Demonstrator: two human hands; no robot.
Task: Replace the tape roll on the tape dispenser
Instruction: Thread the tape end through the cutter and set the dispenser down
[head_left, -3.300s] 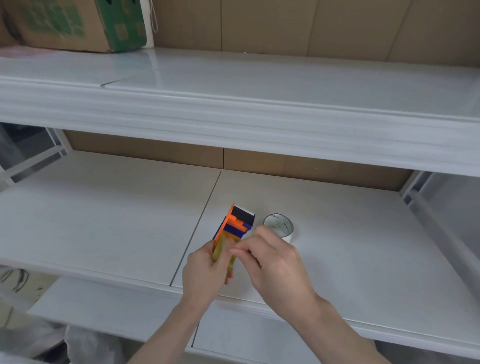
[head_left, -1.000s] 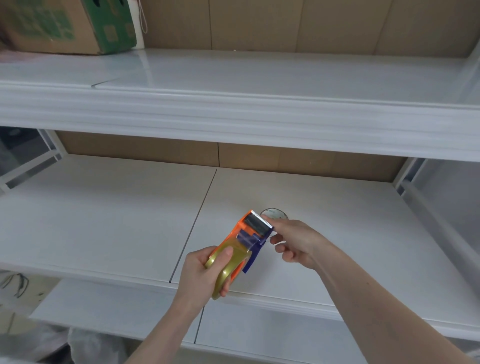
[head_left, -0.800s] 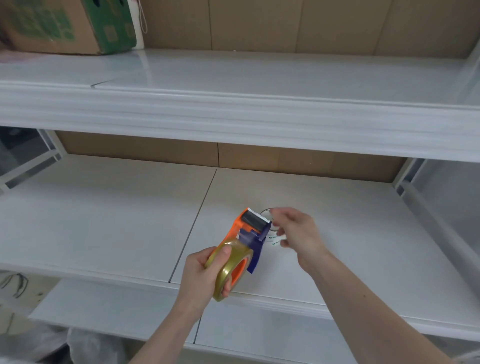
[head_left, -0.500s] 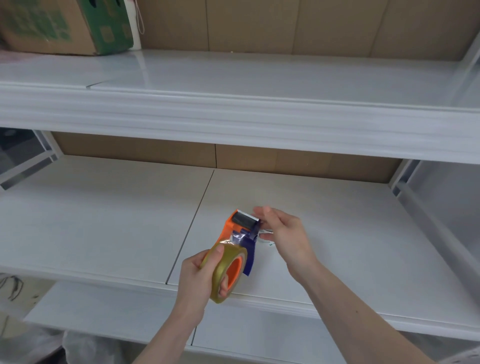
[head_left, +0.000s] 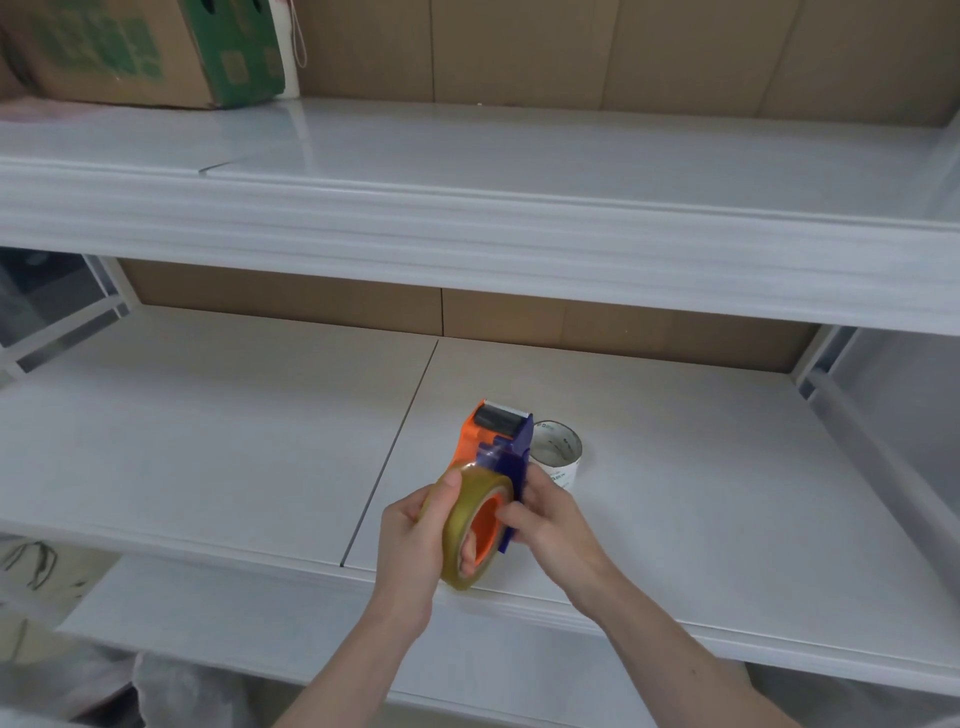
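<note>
Low in the centre of the frame, my left hand wraps around the tape roll seated on the orange and blue tape dispenser, while my right hand pinches the dispenser's blue side. Both are held just above the shelf. I judge the roll could sit crooked on its hub, or the loose end could stick back on itself, if my grip twists. An empty core stands behind.

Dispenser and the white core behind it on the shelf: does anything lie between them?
Nothing. In the head view the dispenser, held by both hands, overlaps the left edge of the empty core; no object shows between them, only bare shelf around.
</note>
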